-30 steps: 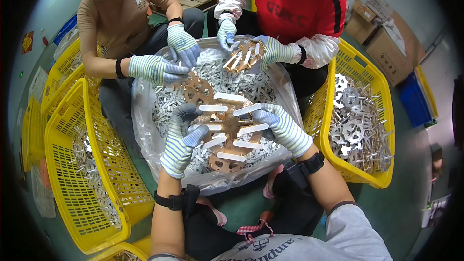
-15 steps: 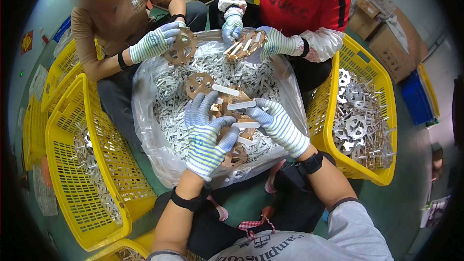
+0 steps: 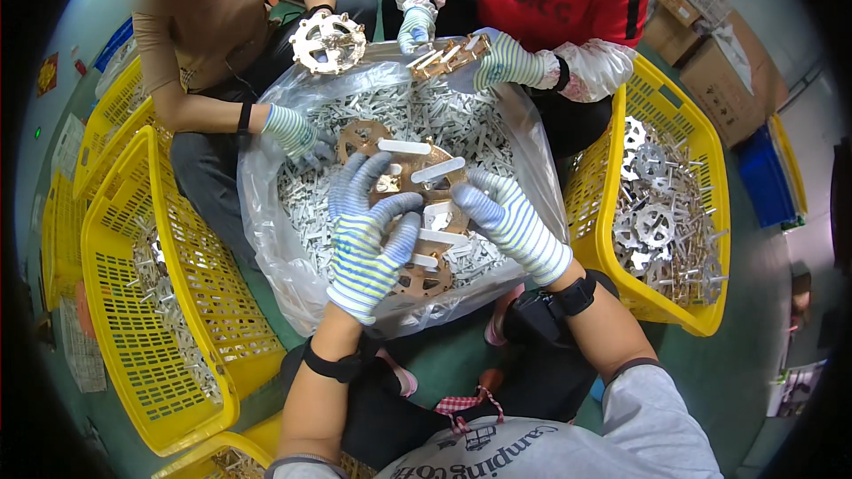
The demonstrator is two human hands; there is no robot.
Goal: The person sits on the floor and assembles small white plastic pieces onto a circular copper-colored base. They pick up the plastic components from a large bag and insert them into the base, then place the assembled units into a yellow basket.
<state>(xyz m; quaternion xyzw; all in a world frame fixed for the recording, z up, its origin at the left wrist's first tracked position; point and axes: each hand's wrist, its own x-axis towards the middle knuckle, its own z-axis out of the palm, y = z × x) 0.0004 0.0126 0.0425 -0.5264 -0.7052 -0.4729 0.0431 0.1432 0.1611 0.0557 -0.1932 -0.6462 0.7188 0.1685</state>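
A copper-coloured metal plate (image 3: 417, 179), with round holed ends, is between my hands above a clear plastic bag (image 3: 266, 239) full of pale flat strips. Loose pale strips lie across the plate, one of them (image 3: 437, 170) slanting near my right fingertips. My striped-gloved left hand (image 3: 364, 231) spreads its fingers along the plate's left side, with the thumb at its lower part. My right hand (image 3: 510, 217), gloved alike, has its fingers bent against the plate's right edge; its fingertips are partly hidden.
Across the bag, one co-worker's gloved hand (image 3: 297, 135) reaches into the strips beside a pale round toothed plate (image 3: 328, 43). Another co-worker holds a copper-coloured piece (image 3: 451, 57) with strips on it. Yellow baskets of metal parts stand left (image 3: 169, 302) and right (image 3: 714, 204).
The strip by my right hand has shifted up and tilted. The left co-worker's hand has come down from the round plate into the bag, and that plate now shows a brighter face.
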